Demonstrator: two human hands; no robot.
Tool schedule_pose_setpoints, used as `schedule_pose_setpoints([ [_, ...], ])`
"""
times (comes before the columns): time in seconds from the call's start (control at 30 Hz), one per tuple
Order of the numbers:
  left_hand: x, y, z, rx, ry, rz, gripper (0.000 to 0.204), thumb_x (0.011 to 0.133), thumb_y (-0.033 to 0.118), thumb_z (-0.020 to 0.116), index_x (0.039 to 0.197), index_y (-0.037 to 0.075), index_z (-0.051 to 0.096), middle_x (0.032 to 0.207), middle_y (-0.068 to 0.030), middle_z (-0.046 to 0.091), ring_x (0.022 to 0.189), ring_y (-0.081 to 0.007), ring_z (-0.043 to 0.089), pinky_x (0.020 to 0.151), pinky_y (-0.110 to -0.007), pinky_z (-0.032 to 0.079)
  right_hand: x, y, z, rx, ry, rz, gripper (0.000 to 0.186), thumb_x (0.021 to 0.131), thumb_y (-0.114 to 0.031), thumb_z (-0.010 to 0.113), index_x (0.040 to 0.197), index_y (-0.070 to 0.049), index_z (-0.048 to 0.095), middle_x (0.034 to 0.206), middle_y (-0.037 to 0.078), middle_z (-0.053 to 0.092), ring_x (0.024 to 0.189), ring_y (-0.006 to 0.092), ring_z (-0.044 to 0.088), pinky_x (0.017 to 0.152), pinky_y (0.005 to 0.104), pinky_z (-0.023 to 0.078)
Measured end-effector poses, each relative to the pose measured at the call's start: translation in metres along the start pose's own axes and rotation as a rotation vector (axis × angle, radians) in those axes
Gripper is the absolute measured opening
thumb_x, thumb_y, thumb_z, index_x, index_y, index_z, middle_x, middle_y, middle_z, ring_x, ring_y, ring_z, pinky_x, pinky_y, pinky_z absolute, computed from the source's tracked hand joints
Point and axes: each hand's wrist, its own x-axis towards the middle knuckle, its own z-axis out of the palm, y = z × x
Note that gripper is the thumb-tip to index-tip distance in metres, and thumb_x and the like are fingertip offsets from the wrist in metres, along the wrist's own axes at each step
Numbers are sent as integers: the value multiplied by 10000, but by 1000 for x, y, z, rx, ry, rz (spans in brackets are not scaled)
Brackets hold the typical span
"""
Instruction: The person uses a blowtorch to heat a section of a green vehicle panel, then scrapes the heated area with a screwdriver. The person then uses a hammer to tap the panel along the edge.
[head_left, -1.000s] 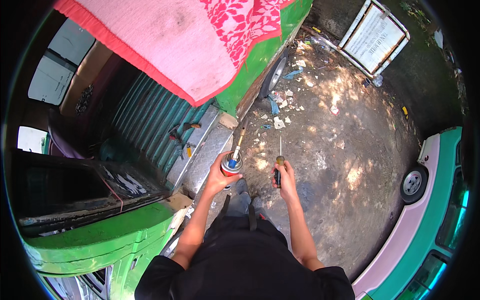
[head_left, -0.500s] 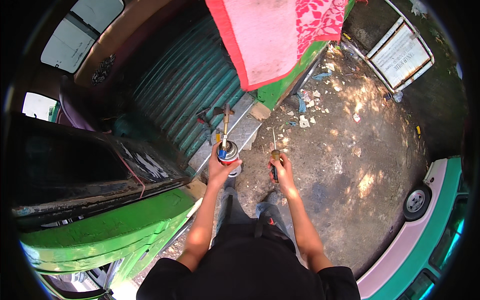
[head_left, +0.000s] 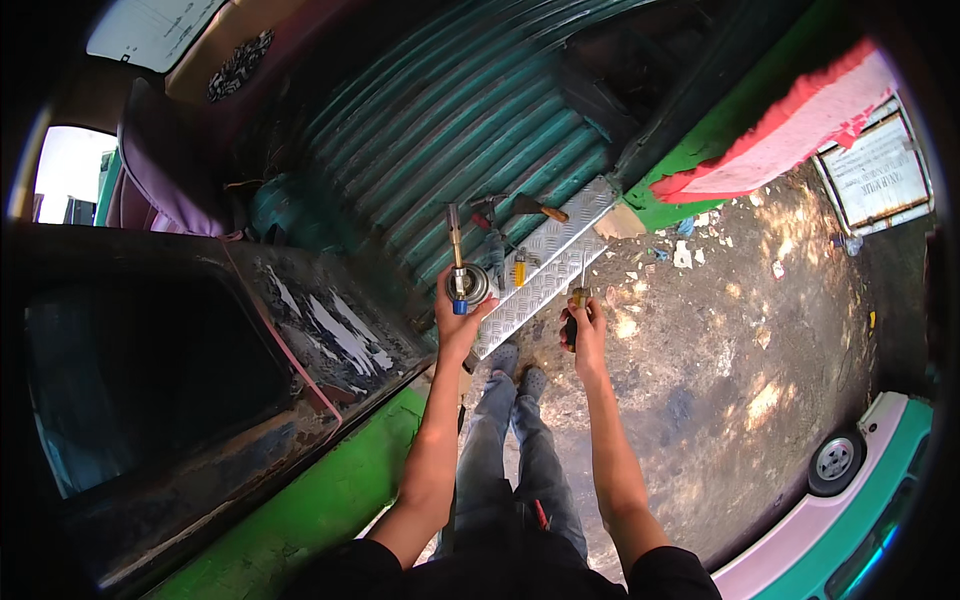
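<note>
My left hand [head_left: 456, 326] is wrapped round a gas canister [head_left: 473, 283], thumb along one side, fingers along the other, in front of my body. The torch head [head_left: 456, 240] fixed on top points away from me, its blue knob [head_left: 460, 306] on my side. The canister looks stiff, fairly light and smooth enough to slip; its body is the place to hold, clear of the metal nozzle, which could be hot. To its right, well apart, my right hand [head_left: 586, 335] is closed on the handle of a screwdriver [head_left: 579, 298], probably light and rigid, best held there; its shaft is hard to make out. Beyond lie a tread-plate step [head_left: 540, 298], a yellow-handled tool [head_left: 520, 272] and a wooden-handled tool [head_left: 553, 213], then a ridged teal floor [head_left: 450, 140]. Farther right hangs a pink cloth [head_left: 780, 125].
</note>
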Motion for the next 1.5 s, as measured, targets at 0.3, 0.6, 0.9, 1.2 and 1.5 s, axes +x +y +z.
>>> schedule_pose_setpoints([
  [0.3, 24, -89, -31, -6, 104, 111, 788, 688, -95, 844, 1365, 103, 492, 1253, -22, 568, 1101, -157, 593, 898, -281, 536, 62, 56, 22, -3, -68, -55, 145, 979, -187, 589, 1014, -61, 526, 792, 51, 611, 470, 100, 510, 373, 266, 353],
  [0.6, 26, -141, -27, -8, 100, 89, 860, 695, -170, 795, 1428, 100, 435, 1431, -59, 520, 1235, -193, 537, 1016, -308, 498, 73, 98, -1, -7, -72, -55, 119, 993, -207, 567, 1001, -103, 511, 805, 39, 583, 495, 113, 504, 393, 275, 349],
  [0.9, 28, -148, -33, 39, 66, 78, 869, 717, -130, 806, 1453, 99, 405, 1437, -71, 514, 1229, -184, 543, 1033, -305, 476, 51, 112, -18, -6, -51, -16, 131, 973, -165, 588, 1003, -83, 490, 785, 59, 602, 482, 105, 513, 387, 266, 365],
  [1.2, 1, -150, -28, 55, 188, 157, 1024, 703, -127, 791, 1541, 121, 259, 1528, -121, 365, 1394, -239, 404, 1170, -382, 318, 44, 106, -8, 3, -60, -36, 133, 979, -174, 593, 987, -91, 490, 786, 51, 604, 486, 98, 515, 382, 261, 366],
  [1.5, -80, -145, 17, 153, 296, 145, 901, 736, -126, 774, 1456, 160, 313, 1515, -93, 372, 1455, -257, 344, 1194, -473, 200, 0, 54, -23, 83, -8, -128, 134, 982, -163, 598, 1023, -86, 496, 783, 45, 604, 470, 100, 511, 374, 265, 355],
])
